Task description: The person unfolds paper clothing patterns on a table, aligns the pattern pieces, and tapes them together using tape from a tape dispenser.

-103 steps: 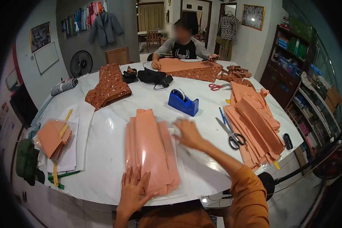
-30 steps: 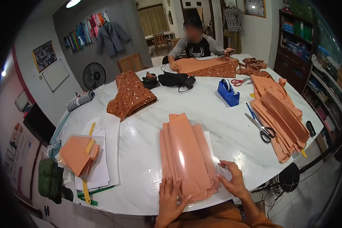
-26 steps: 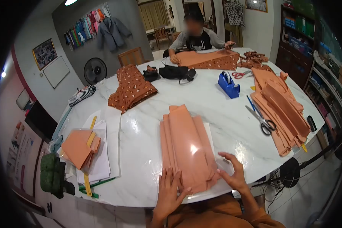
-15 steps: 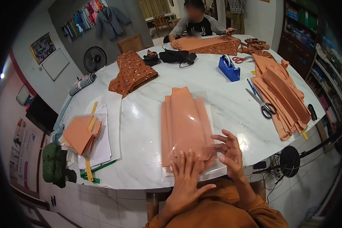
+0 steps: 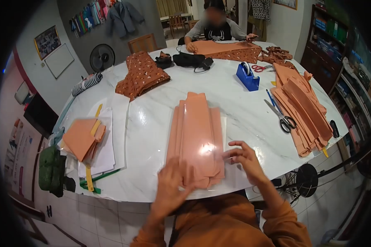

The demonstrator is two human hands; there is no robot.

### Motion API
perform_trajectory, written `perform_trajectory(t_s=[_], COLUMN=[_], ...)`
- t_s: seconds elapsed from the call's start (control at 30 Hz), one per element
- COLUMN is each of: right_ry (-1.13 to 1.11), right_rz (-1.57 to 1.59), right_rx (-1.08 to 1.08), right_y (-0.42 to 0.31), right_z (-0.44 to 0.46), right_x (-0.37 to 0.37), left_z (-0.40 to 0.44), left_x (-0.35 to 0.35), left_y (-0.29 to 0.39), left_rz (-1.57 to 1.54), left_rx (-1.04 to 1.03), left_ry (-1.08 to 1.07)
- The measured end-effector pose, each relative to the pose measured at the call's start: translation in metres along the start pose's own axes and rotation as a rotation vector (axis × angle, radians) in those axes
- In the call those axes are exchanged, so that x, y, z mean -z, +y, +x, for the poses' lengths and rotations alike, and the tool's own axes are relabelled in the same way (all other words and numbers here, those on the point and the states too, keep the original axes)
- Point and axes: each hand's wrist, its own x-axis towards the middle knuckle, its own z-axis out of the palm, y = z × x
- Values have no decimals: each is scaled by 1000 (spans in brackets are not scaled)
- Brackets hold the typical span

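A stack of folded orange cloth pieces (image 5: 196, 136) lies on the table before me, beneath or inside a clear plastic sheet that shines near its lower middle. At the stack's lower left corner is my left hand (image 5: 171, 187), slightly blurred, with its thumb apart from its fingers. My right hand (image 5: 249, 162) is beside the right edge of the stack, fingers bent and apart; whether its fingertips touch the plastic I cannot tell. Neither hand visibly grips anything.
Left are a plastic-wrapped orange bundle (image 5: 82, 138), papers and a green pouch (image 5: 51, 171). Printed brown cloth (image 5: 142, 78) lies farther back. Right are a blue tape dispenser (image 5: 247, 77), black-handled scissors (image 5: 286, 122) and more orange cloth (image 5: 303, 117). Across the table a person (image 5: 218, 29) handles cloth.
My left hand has slid off the stack's lower middle to its lower left corner. My right hand stays near the right edge, turned more toward it. The camera view has shifted slightly.
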Motion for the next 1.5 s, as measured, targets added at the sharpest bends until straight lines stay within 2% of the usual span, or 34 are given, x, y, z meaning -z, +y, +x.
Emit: perform_trajectory(t_s=[0.07,0.13,0.23,0.47,0.57,0.63,0.73,0.83,0.93,0.97,1.03,1.13,1.27,1.33,1.37,1.5], right_ry=[-78,-94,-117,-118,-121,-124,-189,-286,-361,-388,-363,-398,-543,-626,-656,-570], right_rz=[127,102,79,181,166,115,90,97,-101,-112,-244,-312,-391,-650,-776,-1243], right_rx=[-91,-178,-198,-171,-87,-87,-130,-227,-188,-209,-98,34,103,399,554,570], right_y=[-6,-12,-9,-11,8,10,0,-10,-12,-15,-14,-2,-12,-14,-16,-44], right_z=[14,26,44,70,77,75,67,54,45,43,42,52,59,57,53,12], right_x=[14,23,28,39,52,53,49,36,31,28,24,19,9,4,4,-15], left_z=[7,19,32,38,33,29,13,-14,-56,-66,-84,-126,-110,-96,-95,-107], left_x=[0,6,6,10,3,-9,-24,-15,-23,-21,-20,-67,-74,-79,-88,-102], left_y=[-41,-51,-65,-91,-87,-88,-69,-16,0,12,38,27,50,55,55,47], left_rz=[98,94,-294,-1173,-1402,-1531,-1476,-1383,-1592,-1622,-1682,-1815,-1919,-1905,-2006,-1939], left_rx=[-44,106,409,774,829,797,768,890,809,849,935,1232,1061,918,892,871], left_ry=[61,66,-15,105,38,-100,-322,-182,-41,-16,43,-36,-102,-107,-28,-79])
